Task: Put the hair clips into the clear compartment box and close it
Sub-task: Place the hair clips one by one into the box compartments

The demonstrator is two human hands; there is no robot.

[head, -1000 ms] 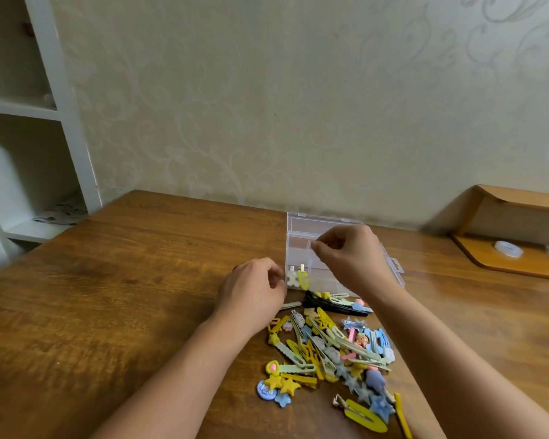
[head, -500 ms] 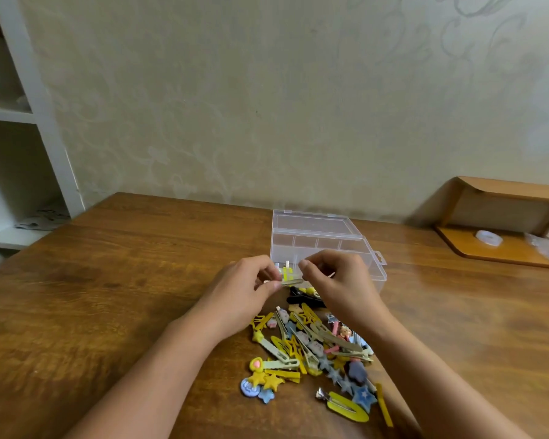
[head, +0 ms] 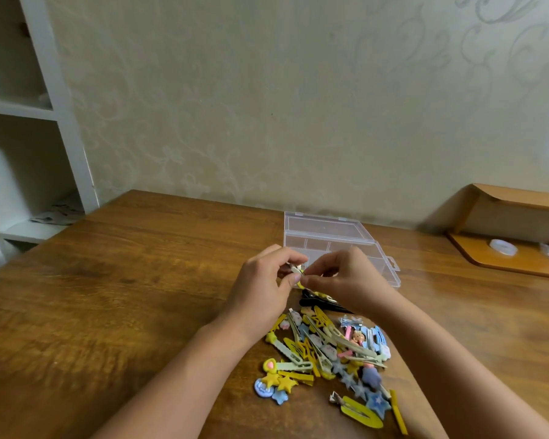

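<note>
A pale hair clip [head: 297, 270] is pinched between the left hand [head: 260, 289] and right hand [head: 346, 280], its long axis running across between them. The open compartment box [head: 346, 239] lies just beyond on the desk [head: 124, 296], nearer the right hand; the remaining clips [head: 330, 353] are heaped below.

single head-worn view, looking forward and down, close over wooden table [head: 114, 312], facing papered wall [head: 267, 106]

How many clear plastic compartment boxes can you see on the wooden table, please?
1. The clear plastic compartment box lies open at the table's far side, just behind both hands and the pile of hair clips; its near part is hidden.
</note>
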